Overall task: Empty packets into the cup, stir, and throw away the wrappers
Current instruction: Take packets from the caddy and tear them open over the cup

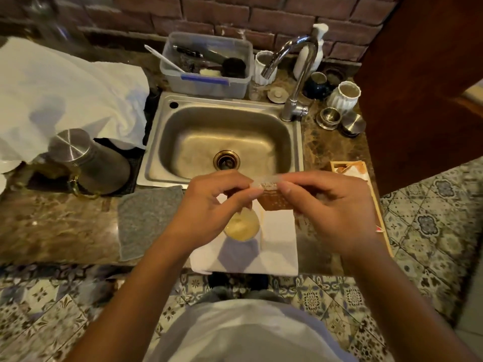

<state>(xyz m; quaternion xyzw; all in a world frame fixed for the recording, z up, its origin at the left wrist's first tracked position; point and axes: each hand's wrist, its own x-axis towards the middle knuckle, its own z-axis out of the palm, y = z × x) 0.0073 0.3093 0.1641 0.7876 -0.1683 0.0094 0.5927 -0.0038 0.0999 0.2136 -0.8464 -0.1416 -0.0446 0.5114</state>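
Both hands, left hand (211,202) & right hand (324,205), pinch the top strip of a small orange-brown paper packet (274,195), held just above the clear cup (241,227) w/ pale contents on a white napkin (279,246) on the bench. Best: tear across the top, keeping the packet over the cup. Printing on the strip is blurred, prob. unreadable.

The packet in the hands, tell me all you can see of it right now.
The packet is a small flat sachet, orange-brown with a pale, clear-looking top strip bearing small print too blurred to read. It looks like thin plastic or foil. It is held level above the counter, just right of and above the cup. The left hand pinches its left top edge and the right hand its right. Whether it is torn open cannot be told.
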